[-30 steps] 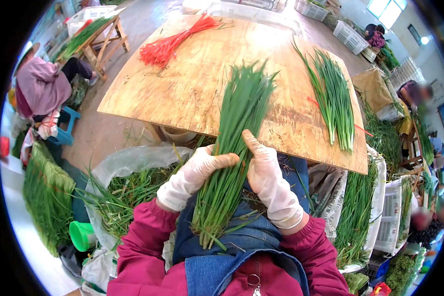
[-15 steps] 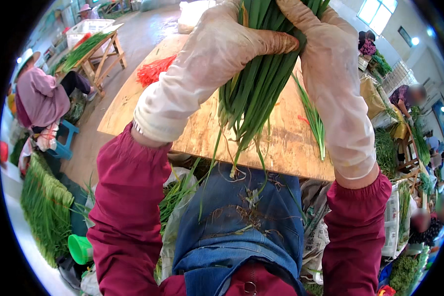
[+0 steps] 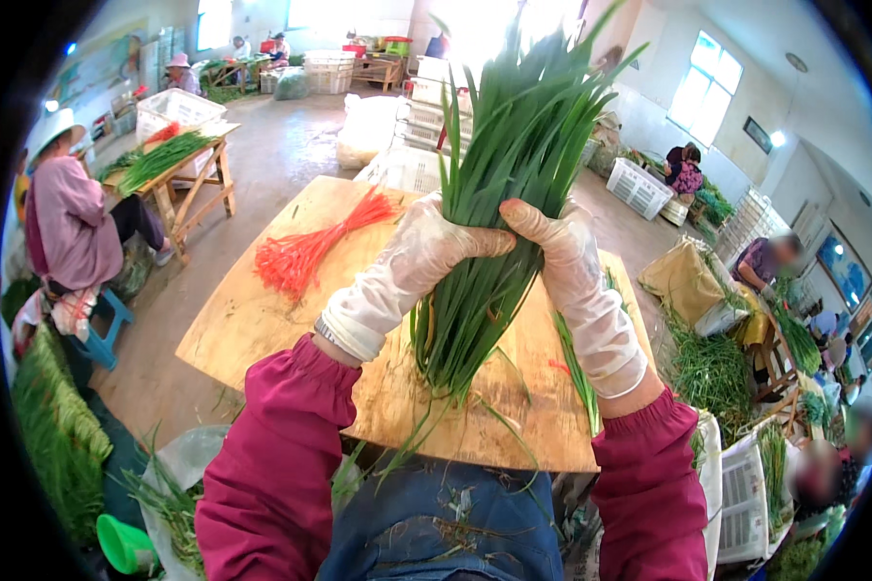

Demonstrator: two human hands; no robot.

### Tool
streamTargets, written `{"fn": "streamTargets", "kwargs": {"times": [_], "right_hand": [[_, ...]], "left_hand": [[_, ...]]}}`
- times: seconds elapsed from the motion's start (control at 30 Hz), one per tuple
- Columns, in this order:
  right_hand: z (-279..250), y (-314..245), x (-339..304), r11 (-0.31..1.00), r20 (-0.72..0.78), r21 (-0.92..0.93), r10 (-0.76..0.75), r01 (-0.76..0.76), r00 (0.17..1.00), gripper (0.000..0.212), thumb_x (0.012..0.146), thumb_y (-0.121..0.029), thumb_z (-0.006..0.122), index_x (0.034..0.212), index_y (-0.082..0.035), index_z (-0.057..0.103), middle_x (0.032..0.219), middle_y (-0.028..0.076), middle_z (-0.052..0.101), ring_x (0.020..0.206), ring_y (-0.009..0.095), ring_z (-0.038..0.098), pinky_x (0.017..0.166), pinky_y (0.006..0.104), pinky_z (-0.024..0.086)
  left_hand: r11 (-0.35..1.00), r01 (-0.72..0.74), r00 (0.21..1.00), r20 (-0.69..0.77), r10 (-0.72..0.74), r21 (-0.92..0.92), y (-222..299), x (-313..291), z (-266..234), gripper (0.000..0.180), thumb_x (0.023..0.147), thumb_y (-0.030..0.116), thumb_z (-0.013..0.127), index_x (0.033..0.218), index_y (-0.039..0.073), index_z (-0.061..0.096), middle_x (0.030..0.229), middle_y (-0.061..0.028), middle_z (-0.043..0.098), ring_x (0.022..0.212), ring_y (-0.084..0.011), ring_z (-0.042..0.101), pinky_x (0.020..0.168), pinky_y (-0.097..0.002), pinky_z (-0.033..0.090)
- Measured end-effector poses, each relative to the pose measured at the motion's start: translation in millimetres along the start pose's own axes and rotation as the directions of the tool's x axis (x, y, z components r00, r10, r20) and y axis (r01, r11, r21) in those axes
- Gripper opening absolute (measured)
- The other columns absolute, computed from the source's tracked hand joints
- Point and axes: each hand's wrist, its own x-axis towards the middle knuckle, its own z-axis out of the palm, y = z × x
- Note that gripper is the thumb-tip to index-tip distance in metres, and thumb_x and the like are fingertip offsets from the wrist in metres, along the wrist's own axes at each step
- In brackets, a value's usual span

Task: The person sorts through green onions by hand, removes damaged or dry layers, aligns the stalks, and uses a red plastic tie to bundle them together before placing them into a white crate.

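A thick bunch of green garlic chives (image 3: 513,145) stands nearly upright over the wooden tabletop (image 3: 228,324), leaf tips up. Its cut ends are down at the board, and a few loose strands hang toward the near edge. My left hand (image 3: 417,266), in a whitish glove, wraps the bunch from the left with the thumb across its front. Gripping from the right is my gloved right hand (image 3: 581,281), its thumb also across the leaves. Most fingers are hidden behind the chives. A bundle of red ties (image 3: 305,247) lies left of my left hand. Partly behind my right forearm lies a thin row of chives (image 3: 576,373).
My apron (image 3: 436,528) carries plant scraps. At the left, a person in a pale hat (image 3: 73,203) sits on a blue stool (image 3: 102,334). White crates (image 3: 407,169) stand beyond the table. A green bucket (image 3: 126,542) is at lower left, and heaped greens (image 3: 702,373) lie to the right.
The bunch, earlier high and close with its ends above the table's near edge, is now lower and farther away over the board. Both hands still grip it. The view has tilted up.
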Motion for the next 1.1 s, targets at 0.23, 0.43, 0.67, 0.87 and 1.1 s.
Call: {"fn": "streamTargets", "kwargs": {"times": [0.23, 0.43, 0.67, 0.87, 1.1], "right_hand": [[6, -21, 17, 0.904, -0.02, -0.428, -0.014, 0.004, 1.0, 0.04, 0.063, -0.027, 0.073, 0.087, 0.002, 0.06, 0.075, 0.01, 0.061, 0.064, 0.012, 0.056, 0.06, 0.0248, 0.046], [31, -29, 35, 0.792, -0.09, -0.608, -0.136, 0.054, 0.987, 0.032, 0.064, -0.028, 0.068, 0.069, 0.003, 0.063, 0.065, 0.011, 0.061, 0.056, 0.016, 0.058, 0.053, 0.0262, 0.046], [18, -38, 52, 0.649, -0.294, -0.73, -0.014, -0.214, 0.956, 0.03, 0.065, -0.019, 0.064, 0.077, 0.007, 0.059, 0.068, 0.014, 0.061, 0.059, 0.019, 0.061, 0.059, 0.0288, 0.049], [-8, -80, 51, 0.679, -0.375, -0.722, -0.218, -0.136, 0.901, 0.023, 0.078, -0.021, 0.051, 0.07, 0.0, 0.058, 0.06, 0.007, 0.057, 0.051, 0.015, 0.054, 0.058, 0.0262, 0.045], [-22, -35, 69, 0.441, -0.313, -0.882, -0.292, -0.163, 0.904, 0.035, 0.066, -0.029, 0.061, 0.076, 0.004, 0.059, 0.074, 0.017, 0.06, 0.068, 0.022, 0.059, 0.064, 0.0293, 0.045]], "left_hand": [[0.984, 0.011, 0.996, 0.085, -0.026, 0.178, 13, 18, 11, 0.025, 0.065, 0.009, 0.06, 0.087, -0.003, 0.057, 0.073, -0.0108, 0.059, 0.07, -0.0154, 0.055, 0.062, -0.0295, 0.044], [0.964, 0.085, 0.99, 0.086, -0.11, 0.254, 10, 19, 9, 0.032, 0.066, 0.01, 0.058, 0.094, -0.004, 0.055, 0.085, -0.0108, 0.059, 0.072, -0.0174, 0.057, 0.064, -0.0266, 0.047], [0.894, 0.224, 0.953, -0.278, -0.119, 0.387, 29, -57, -49, 0.04, 0.074, 0.021, 0.058, 0.106, -0.003, 0.053, 0.101, -0.0095, 0.057, 0.095, -0.0144, 0.051, 0.083, -0.0257, 0.037], [0.889, 0.393, 0.832, -0.504, -0.234, 0.236, 28, -176, -102, 0.029, 0.078, 0.019, 0.056, 0.098, -0.001, 0.058, 0.094, -0.0062, 0.059, 0.091, -0.013, 0.052, 0.084, -0.0248, 0.036], [0.851, 0.52, 0.739, -0.538, -0.405, 0.073, 12, -210, -69, 0.02, 0.079, 0.017, 0.059, 0.093, 0.002, 0.061, 0.085, -0.0028, 0.06, 0.079, -0.0095, 0.05, 0.072, -0.0218, 0.038]]}}
